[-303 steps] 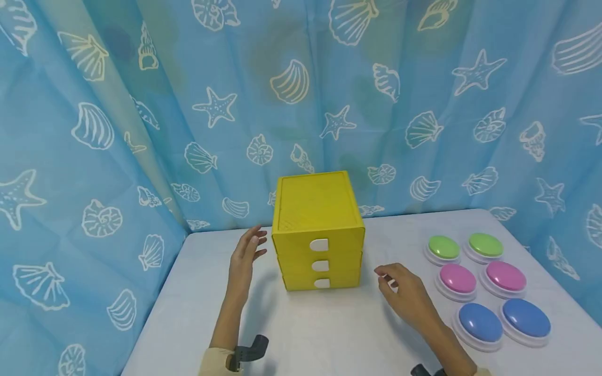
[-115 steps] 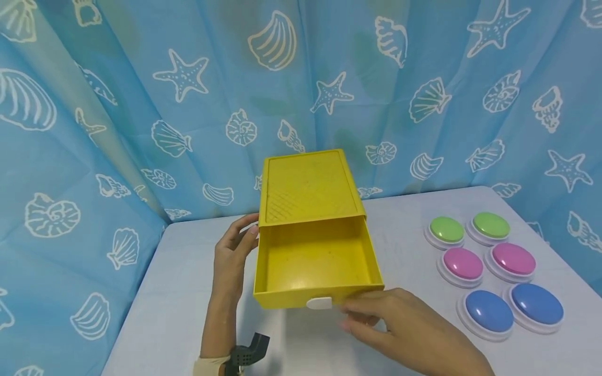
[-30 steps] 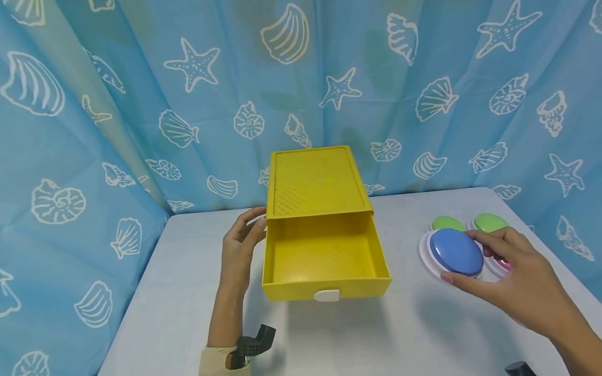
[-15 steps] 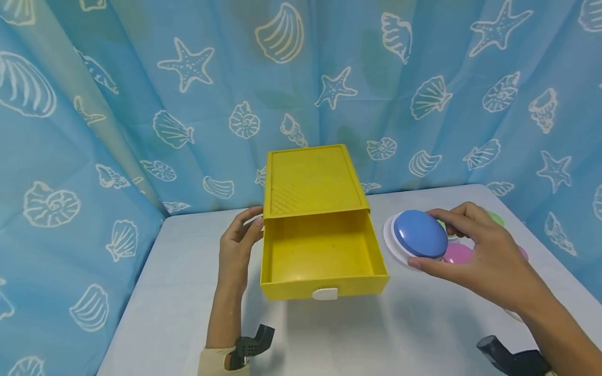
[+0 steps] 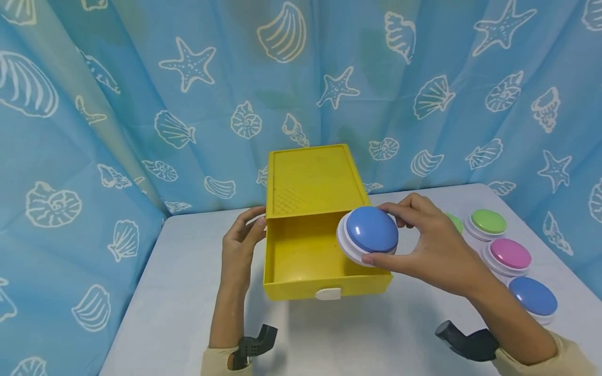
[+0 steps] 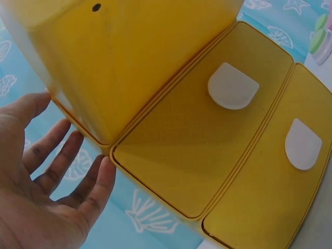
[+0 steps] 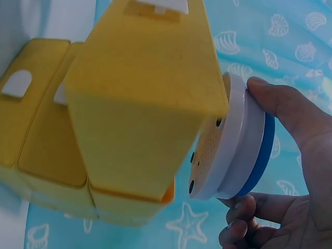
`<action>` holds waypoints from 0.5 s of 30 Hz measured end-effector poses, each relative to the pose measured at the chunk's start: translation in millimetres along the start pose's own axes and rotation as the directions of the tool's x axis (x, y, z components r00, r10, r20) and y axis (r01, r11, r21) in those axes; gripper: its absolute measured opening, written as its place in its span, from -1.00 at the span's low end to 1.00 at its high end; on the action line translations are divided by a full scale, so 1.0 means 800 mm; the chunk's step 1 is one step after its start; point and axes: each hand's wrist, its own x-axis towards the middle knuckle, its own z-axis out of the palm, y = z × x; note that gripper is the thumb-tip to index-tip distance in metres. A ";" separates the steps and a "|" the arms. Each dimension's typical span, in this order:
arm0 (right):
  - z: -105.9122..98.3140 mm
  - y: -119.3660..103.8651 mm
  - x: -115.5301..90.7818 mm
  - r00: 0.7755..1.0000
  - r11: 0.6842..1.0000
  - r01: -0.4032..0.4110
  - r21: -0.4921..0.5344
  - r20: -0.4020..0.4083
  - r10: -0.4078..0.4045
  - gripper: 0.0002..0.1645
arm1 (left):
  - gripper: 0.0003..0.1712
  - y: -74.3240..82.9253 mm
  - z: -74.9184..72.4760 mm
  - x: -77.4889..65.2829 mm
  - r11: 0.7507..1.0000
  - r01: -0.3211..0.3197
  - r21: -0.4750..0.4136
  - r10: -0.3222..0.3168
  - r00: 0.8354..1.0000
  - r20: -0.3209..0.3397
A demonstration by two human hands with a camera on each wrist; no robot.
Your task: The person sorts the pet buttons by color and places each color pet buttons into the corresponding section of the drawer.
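Note:
My right hand grips a blue buzzer button by its white base, thumb and fingers on opposite sides. In the head view the button overlaps the right wall of the pulled-out top drawer. The right wrist view shows its perforated underside tilted toward the drawer's upper edge. Nothing lies in the visible part of the drawer. My left hand rests its fingertips on the left side of the yellow drawer cabinet. Two lower drawers, each with a white tab, stay closed beneath.
On the right of the white table stand a green button, a pink button and another blue button. A second green button is partly behind my right hand. A blue shell-print curtain hangs behind.
Since ten seconds ago the top drawer has been pulled out and one blue button picked up. Over the last second my right hand has carried it left to the drawer; the left hand stays put.

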 end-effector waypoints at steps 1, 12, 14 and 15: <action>0.003 -0.003 0.002 1.000 1.000 -0.001 0.011 0.012 0.001 -0.02 | -0.54 0.004 0.001 -0.001 1.000 0.000 0.007 0.000 1.000 -0.001; 0.035 -0.032 0.017 0.997 0.995 0.039 0.093 0.068 -0.045 -0.04 | -0.57 0.005 0.003 0.001 1.000 0.014 0.014 -0.014 1.000 -0.019; 0.040 -0.037 0.019 0.996 0.995 0.047 0.090 0.072 -0.053 -0.03 | -0.58 0.003 0.002 0.001 1.000 0.019 0.023 -0.018 1.000 -0.024; 0.042 -0.040 0.020 0.995 0.994 0.052 0.091 0.075 -0.059 -0.04 | -0.58 0.001 0.002 0.002 1.000 0.019 0.021 -0.018 1.000 -0.025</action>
